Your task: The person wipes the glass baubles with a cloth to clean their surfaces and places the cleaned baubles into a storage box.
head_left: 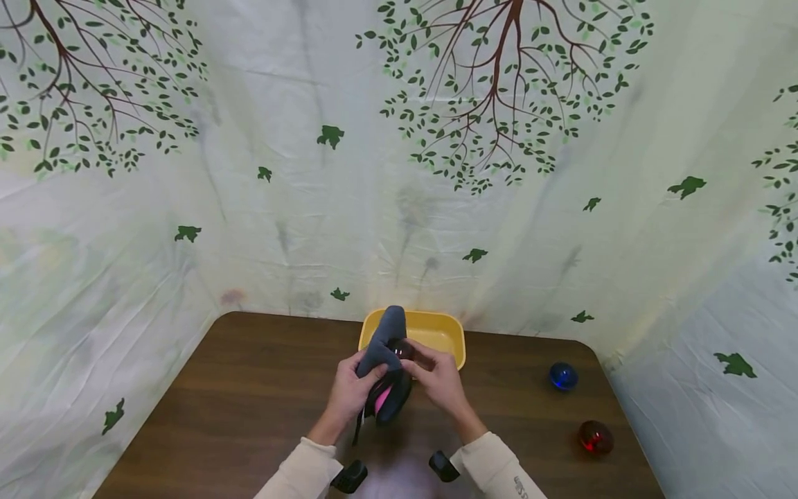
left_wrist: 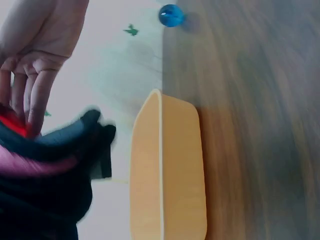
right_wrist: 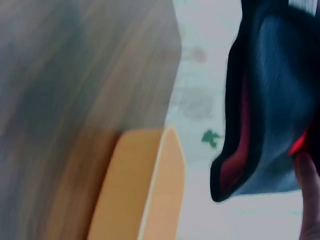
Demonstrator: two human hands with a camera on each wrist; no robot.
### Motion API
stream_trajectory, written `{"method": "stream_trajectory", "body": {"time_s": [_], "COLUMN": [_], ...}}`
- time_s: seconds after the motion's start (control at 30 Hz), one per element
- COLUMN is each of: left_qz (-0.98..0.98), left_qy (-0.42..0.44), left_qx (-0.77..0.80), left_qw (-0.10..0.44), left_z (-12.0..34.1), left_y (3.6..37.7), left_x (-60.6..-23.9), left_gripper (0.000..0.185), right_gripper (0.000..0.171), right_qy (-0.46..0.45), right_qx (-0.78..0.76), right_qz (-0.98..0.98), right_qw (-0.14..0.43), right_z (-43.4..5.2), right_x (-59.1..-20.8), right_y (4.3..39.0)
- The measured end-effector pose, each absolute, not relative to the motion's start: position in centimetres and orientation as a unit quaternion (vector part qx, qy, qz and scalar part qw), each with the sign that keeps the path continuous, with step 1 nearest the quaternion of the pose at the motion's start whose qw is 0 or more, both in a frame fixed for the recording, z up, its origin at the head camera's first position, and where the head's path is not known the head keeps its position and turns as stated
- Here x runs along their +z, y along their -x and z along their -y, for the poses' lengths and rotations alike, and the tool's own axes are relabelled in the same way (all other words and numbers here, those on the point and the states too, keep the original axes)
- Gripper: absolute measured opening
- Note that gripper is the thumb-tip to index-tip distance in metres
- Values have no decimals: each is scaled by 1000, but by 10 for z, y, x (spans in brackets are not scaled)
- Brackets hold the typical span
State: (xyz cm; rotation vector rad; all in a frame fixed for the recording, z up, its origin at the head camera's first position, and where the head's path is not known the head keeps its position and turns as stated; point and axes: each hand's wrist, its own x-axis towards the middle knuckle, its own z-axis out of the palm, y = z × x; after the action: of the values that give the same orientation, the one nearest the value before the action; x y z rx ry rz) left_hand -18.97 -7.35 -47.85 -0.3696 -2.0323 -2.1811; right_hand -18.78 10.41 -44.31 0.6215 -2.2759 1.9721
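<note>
Both hands hold a dark grey fabric pouch [head_left: 385, 360] with a pink lining above the wooden table [head_left: 249, 388], just in front of a yellow tray [head_left: 436, 333]. My left hand [head_left: 364, 378] grips the pouch's side, fingers curled round the cloth. At the pouch's mouth my right hand [head_left: 419, 359] pinches a dark red ball [head_left: 402, 348]. The left wrist view shows the right hand's fingers [left_wrist: 30, 100] on a red patch [left_wrist: 15, 125] against the pouch [left_wrist: 45, 170]. The pouch [right_wrist: 270, 100] fills the right of the right wrist view, with a red sliver [right_wrist: 300, 145] at a fingertip [right_wrist: 310, 175].
A blue ball [head_left: 563, 375] lies on the table right of the tray, and a second red ball [head_left: 595, 437] lies nearer the right front edge. A tree-printed cloth [head_left: 399, 173] hangs behind and to both sides. The yellow tray [left_wrist: 165, 170] looks bare inside.
</note>
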Motion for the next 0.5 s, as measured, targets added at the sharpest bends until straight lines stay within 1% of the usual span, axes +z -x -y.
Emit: {"method": "stream_trajectory", "body": {"time_s": [0.1, 0.2, 0.23, 0.33, 0.43, 0.5], "left_qz": [702, 711, 710, 703, 682, 671], "left_qy": [134, 124, 119, 96, 73, 59], "left_qx": [-695, -687, -687, -697, -718, -729], "left_qw": [79, 88, 93, 105, 116, 120], "left_z": [73, 72, 72, 70, 68, 68], "left_y": [190, 187, 187, 185, 184, 185], "left_x": [-479, -480, -480, -479, -477, -475], "left_gripper": [48, 53, 51, 38, 26, 23], "right_gripper": [37, 38, 38, 43, 50, 56], "right_qy": [-131, -105, -109, -139, -194, -240], "right_qx": [685, 703, 707, 716, 713, 696], "right_qz": [717, 703, 698, 684, 674, 676], "right_qw": [-3, -17, -17, -2, 25, 41], "right_z": [-100, -98, -98, -99, -100, -102], "right_x": [-445, -450, -454, -469, -481, -482], "right_y": [186, 187, 189, 195, 199, 200]}}
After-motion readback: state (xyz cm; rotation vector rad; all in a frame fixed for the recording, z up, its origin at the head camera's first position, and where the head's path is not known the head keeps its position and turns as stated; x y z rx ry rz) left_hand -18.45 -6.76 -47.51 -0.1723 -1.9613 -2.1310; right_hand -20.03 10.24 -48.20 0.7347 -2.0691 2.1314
